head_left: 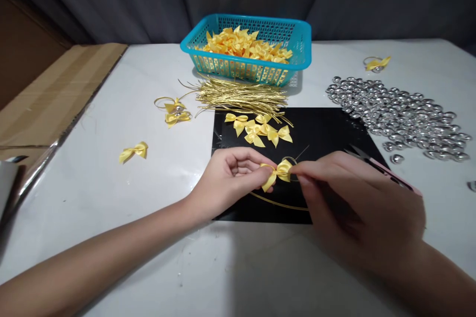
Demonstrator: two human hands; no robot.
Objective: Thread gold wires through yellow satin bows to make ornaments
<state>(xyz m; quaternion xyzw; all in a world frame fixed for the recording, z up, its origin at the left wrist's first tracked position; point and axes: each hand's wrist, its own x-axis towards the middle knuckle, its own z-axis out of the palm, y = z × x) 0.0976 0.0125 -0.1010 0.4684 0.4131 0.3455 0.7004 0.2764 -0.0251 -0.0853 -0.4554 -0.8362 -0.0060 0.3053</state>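
Between thumb and fingers, my left hand (236,173) pinches a yellow ribbon bow (281,170) above a black mat (253,213). My right hand (360,203) is closed at the bow's right side, its thumb and forefinger pinching a thin gold cord (291,159) that loops by the bow. Another length of gold cord (277,203) curves across the mat below. Several loose yellow bows (255,131) lie at the mat's far side. Scissors with pink handles (394,176) are partly hidden behind my right hand.
A teal basket (245,61) full of yellow bows stands at the back, with a bundle of gold cords (241,98) before it. Silver heart-shaped beads (401,114) are spread at right. Bows with cord loops (174,111) lie left; cardboard (63,89) borders the table.
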